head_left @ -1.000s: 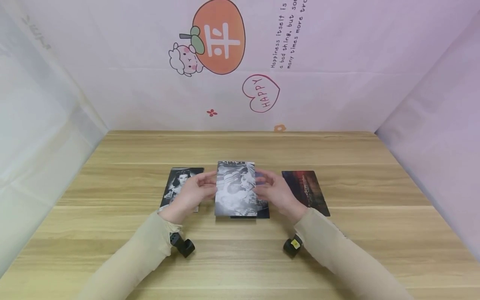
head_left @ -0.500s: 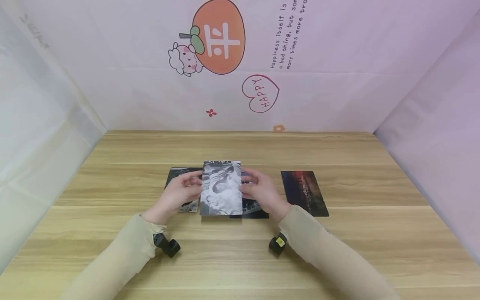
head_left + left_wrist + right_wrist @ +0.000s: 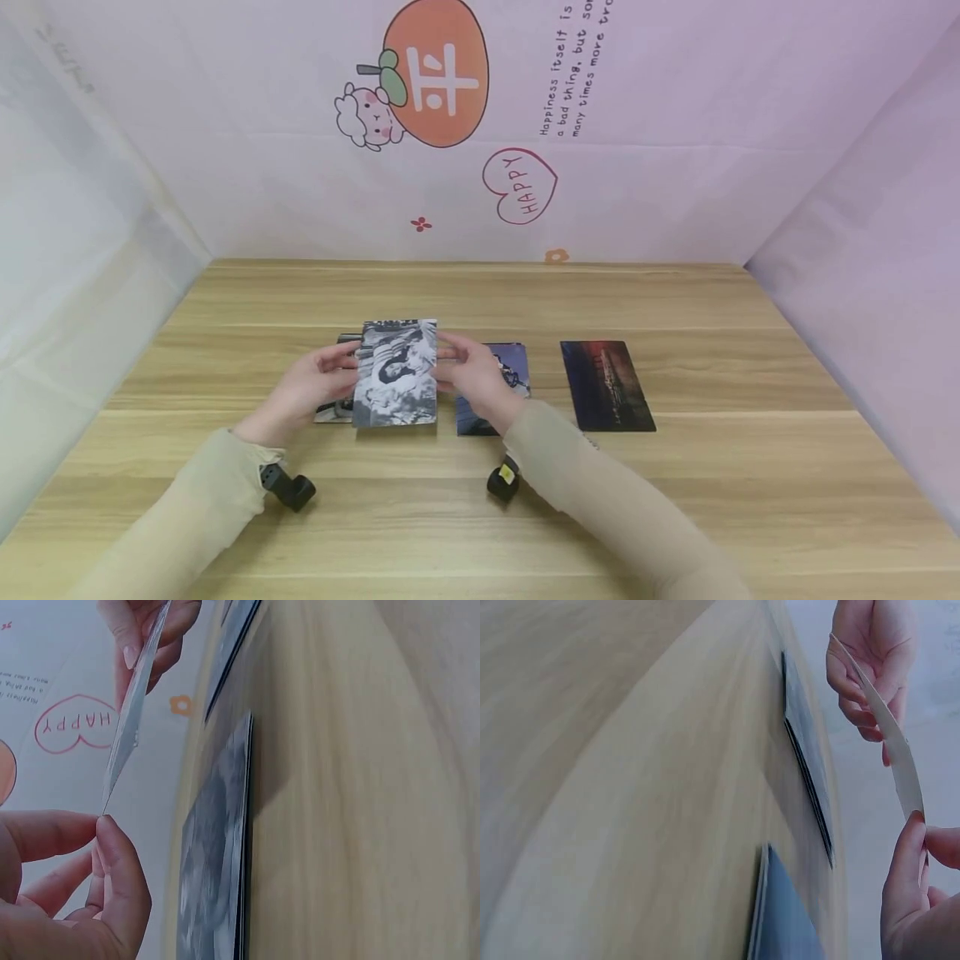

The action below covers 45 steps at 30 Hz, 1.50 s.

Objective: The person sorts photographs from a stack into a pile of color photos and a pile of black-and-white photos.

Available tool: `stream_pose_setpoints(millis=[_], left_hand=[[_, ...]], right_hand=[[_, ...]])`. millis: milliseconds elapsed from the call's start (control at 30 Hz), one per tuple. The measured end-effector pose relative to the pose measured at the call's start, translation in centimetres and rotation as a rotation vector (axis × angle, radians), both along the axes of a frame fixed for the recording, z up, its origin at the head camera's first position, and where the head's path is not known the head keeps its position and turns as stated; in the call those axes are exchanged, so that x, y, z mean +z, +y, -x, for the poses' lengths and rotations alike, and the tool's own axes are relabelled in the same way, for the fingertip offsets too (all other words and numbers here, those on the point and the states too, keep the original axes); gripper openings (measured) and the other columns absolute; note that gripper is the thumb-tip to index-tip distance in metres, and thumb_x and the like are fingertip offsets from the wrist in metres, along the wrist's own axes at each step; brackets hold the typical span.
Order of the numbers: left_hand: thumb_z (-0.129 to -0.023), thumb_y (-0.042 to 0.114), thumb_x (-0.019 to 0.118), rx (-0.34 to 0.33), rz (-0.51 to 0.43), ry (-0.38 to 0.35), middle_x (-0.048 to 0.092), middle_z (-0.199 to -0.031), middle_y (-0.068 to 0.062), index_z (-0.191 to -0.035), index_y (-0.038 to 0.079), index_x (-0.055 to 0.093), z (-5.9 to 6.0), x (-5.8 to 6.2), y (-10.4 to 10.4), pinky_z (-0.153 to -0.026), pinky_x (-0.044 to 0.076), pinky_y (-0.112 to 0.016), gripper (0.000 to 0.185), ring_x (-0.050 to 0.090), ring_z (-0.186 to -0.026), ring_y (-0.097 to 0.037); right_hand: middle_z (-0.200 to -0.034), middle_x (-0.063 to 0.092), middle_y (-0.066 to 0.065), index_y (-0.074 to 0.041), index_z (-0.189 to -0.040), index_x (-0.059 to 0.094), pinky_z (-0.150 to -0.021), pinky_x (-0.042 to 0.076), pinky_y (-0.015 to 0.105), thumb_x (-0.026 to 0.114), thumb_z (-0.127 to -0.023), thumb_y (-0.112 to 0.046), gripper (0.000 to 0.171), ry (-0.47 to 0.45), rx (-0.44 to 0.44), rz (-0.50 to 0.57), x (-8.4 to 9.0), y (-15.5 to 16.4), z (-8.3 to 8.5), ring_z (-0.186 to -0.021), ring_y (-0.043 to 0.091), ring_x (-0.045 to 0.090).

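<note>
A black-and-white photo card [image 3: 397, 375] is held above the table by both hands, one at each side edge. My left hand [image 3: 309, 385] pinches its left edge between thumb and fingertips, as the left wrist view shows at the hand [image 3: 82, 889]. The right edge is pinched by my right hand [image 3: 476, 379]; in the right wrist view the card [image 3: 889, 739] bows slightly. Below and behind the held card lies a left pile of photo cards [image 3: 217, 847], partly hidden in the head view. A middle pile with a bluish top card [image 3: 514, 358] lies under my right hand.
To the right, a dark red-and-black card [image 3: 609, 387] lies flat on the wooden table [image 3: 480, 533]. A white printed cloth [image 3: 637, 192] rises behind the table, with more white cloth at both sides. A small black camera sits on each wrist.
Both hands have moved left together with the black-and-white photo card, from over the middle pile to over part of the left pile. The middle pile's bluish top card shows more now.
</note>
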<state>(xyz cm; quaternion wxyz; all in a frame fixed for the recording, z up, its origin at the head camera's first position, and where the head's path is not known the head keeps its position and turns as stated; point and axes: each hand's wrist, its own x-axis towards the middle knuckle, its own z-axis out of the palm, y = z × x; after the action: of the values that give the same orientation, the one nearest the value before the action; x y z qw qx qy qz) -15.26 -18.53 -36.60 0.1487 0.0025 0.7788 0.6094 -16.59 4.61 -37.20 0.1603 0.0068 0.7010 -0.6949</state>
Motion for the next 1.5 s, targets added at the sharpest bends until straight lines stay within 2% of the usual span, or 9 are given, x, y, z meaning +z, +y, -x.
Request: stream_pose_setpoints(millis=[300, 433, 633, 733, 933, 1133, 1333, 1500], left_hand=[[-0.091, -0.002, 0.053, -0.057, 0.123, 0.004, 0.043, -0.13, -0.032, -0.145, -0.007, 0.026, 0.7, 0.0, -3.0, -0.077, 0.052, -0.014, 0.06, 0.055, -0.084, 0.004], [-0.091, -0.003, 0.052, -0.067, 0.128, 0.001, 0.042, -0.13, -0.035, -0.144, -0.009, 0.024, 0.8, -0.1, -4.0, -0.079, 0.054, -0.016, 0.061, 0.055, -0.084, 0.005], [-0.09, -0.006, 0.05, -0.056, 0.097, -0.051, 0.04, -0.133, -0.035, -0.145, -0.009, 0.02, 1.0, -0.3, -4.8, -0.083, 0.053, -0.018, 0.062, 0.055, -0.085, 0.005], [-0.09, -0.007, 0.051, -0.066, 0.099, -0.07, 0.038, -0.134, -0.036, -0.145, -0.009, 0.019, 1.2, -0.4, -4.9, -0.084, 0.053, -0.019, 0.064, 0.055, -0.088, 0.003], [-0.088, -0.001, 0.059, -0.098, 0.168, -0.068, 0.039, -0.135, -0.034, -0.145, -0.007, 0.023, 1.6, -0.7, -5.0, -0.085, 0.054, -0.022, 0.068, 0.057, -0.093, -0.005], [-0.086, -0.003, 0.06, -0.101, 0.188, -0.059, 0.044, -0.129, -0.032, -0.144, -0.01, 0.025, 1.9, -1.1, -5.1, -0.081, 0.054, -0.019, 0.067, 0.056, -0.09, -0.005], [-0.086, -0.002, 0.06, -0.098, 0.228, -0.072, 0.046, -0.128, -0.03, -0.144, -0.01, 0.026, 2.0, -0.9, -5.0, -0.078, 0.054, -0.018, 0.068, 0.056, -0.09, -0.006], [-0.084, 0.002, 0.064, -0.123, 0.331, -0.007, 0.051, -0.124, -0.031, -0.141, -0.012, 0.03, 2.2, -0.9, -4.9, -0.076, 0.053, -0.017, 0.068, 0.058, -0.094, -0.014]], right_hand=[[-0.11, 0.056, 0.016, -0.005, -0.138, 0.047, -0.079, 0.058, 0.031, 0.06, -0.081, 0.013, 0.061, -0.024, -0.011, -0.018, -0.5, -3.2, 0.5, -0.083, 0.017, 0.062], [-0.097, 0.057, 0.008, -0.005, -0.137, 0.049, -0.075, 0.059, 0.029, 0.061, -0.08, 0.015, 0.061, -0.033, -0.016, -0.014, -0.6, -4.3, 0.9, -0.079, 0.017, 0.063], [-0.081, 0.054, 0.002, -0.003, -0.134, 0.052, -0.07, 0.059, 0.029, 0.063, -0.077, 0.018, 0.062, -0.061, -0.051, -0.022, -1.0, -5.6, 1.5, -0.075, 0.018, 0.065], [-0.08, 0.055, 0.002, -0.002, -0.133, 0.052, -0.069, 0.059, 0.029, 0.063, -0.076, 0.019, 0.061, -0.062, -0.062, -0.038, -1.3, -5.8, 1.8, -0.076, 0.02, 0.065], [-0.087, 0.06, 0.008, -0.002, -0.133, 0.052, -0.073, 0.059, 0.031, 0.065, -0.075, 0.017, 0.062, -0.062, -0.061, -0.069, -1.5, -5.8, 2.0, -0.077, 0.021, 0.065], [-0.089, 0.062, 0.011, -0.002, -0.133, 0.052, -0.067, 0.058, 0.026, 0.068, -0.071, 0.017, 0.066, -0.047, -0.048, -0.152, -1.6, -6.0, 2.2, -0.07, 0.015, 0.061], [-0.094, 0.067, 0.014, -0.001, -0.132, 0.052, -0.064, 0.057, 0.023, 0.069, -0.071, 0.015, 0.066, -0.046, -0.043, -0.201, -1.4, -6.3, 2.2, -0.073, 0.015, 0.064], [-0.093, 0.069, 0.013, 0.0, -0.132, 0.052, -0.061, 0.056, 0.02, 0.071, -0.072, 0.011, 0.065, -0.027, -0.033, -0.262, -1.2, -6.4, 2.1, -0.067, 0.011, 0.06]])
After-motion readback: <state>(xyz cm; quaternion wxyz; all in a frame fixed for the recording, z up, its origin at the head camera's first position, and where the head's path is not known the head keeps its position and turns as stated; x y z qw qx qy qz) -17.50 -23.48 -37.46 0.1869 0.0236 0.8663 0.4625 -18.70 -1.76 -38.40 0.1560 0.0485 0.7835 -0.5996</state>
